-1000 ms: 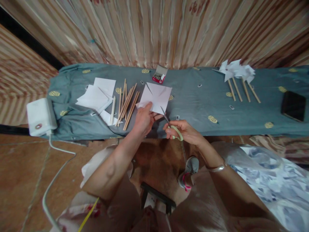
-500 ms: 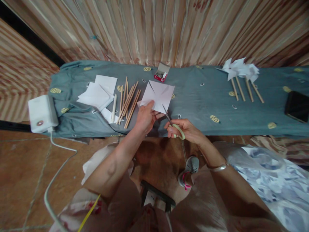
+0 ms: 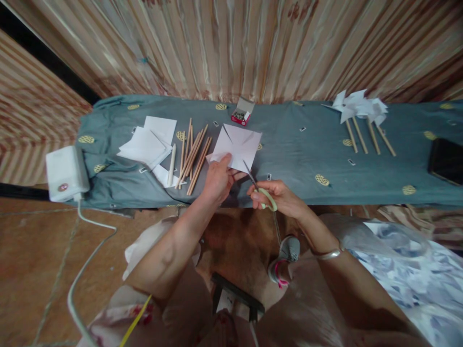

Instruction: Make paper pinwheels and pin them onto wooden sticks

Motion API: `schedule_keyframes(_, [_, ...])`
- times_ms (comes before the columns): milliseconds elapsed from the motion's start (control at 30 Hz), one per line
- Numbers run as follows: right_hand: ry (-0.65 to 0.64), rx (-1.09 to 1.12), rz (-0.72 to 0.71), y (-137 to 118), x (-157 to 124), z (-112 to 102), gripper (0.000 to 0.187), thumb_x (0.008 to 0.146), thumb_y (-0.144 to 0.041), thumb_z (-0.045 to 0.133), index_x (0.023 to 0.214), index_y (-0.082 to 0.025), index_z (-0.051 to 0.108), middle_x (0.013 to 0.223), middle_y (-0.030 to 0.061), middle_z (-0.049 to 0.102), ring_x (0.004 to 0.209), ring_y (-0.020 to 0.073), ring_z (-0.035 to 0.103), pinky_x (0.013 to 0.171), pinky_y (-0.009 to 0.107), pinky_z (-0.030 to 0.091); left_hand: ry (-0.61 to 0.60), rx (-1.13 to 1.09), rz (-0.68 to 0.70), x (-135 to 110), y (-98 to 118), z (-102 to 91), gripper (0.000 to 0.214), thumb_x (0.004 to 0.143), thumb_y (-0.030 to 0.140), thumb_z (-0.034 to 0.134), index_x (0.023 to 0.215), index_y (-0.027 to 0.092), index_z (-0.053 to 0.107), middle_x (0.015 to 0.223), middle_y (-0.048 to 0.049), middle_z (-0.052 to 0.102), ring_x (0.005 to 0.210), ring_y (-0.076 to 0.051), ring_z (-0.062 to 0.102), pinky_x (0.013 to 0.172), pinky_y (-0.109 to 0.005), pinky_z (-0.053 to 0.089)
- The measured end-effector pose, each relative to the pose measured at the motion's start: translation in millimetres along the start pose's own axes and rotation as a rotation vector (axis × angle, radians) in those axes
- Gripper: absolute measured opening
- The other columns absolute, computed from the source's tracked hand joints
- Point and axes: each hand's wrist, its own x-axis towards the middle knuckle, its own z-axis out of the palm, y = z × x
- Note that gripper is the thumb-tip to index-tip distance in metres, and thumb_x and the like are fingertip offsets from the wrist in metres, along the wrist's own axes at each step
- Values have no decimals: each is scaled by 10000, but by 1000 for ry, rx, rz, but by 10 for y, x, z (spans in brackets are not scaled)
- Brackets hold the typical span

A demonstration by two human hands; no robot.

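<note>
My left hand (image 3: pixel 219 179) pinches the near left part of a white paper square (image 3: pixel 238 140), thumb on top and fingers beneath. Slits run inward from the square's corners toward its middle. With my right hand (image 3: pixel 273 195) I hold scissors (image 3: pixel 268 198) by their pale green handles. The blades reach the paper's near right corner, tips over the sheet. Left of the paper lie several thin wooden sticks (image 3: pixel 195 153) and a white tapered stick (image 3: pixel 172 165). Just beyond the paper stands an open red box (image 3: pixel 240 116) of small metal pieces.
More white paper sheets (image 3: pixel 142 145) lie at the left, near a white box-shaped device (image 3: pixel 67 173) with a cable. Paper pinwheels (image 3: pixel 356 104) on sticks and a black phone (image 3: pixel 446 160) rest on the cloth-covered table (image 3: pixel 289 154) at right. A clear bag (image 3: pixel 405 270) of white paper pieces stands below.
The whole view has shifted slightly, so the table sits a little lower. Both hands, the paper and the scissors keep nearly the same positions relative to each other.
</note>
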Motion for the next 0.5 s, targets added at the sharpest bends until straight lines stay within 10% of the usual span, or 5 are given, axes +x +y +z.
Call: schedule_keyframes(500, [30, 49, 42, -1, 16, 31, 464, 608, -551, 843, 768, -160, 650, 565, -26, 627, 514, 78, 536, 502, 208, 400, 41, -37, 7, 2, 12, 9, 165, 918, 183, 493, 803, 180, 612, 719, -35, 710, 879, -250, 736, 917, -468, 558])
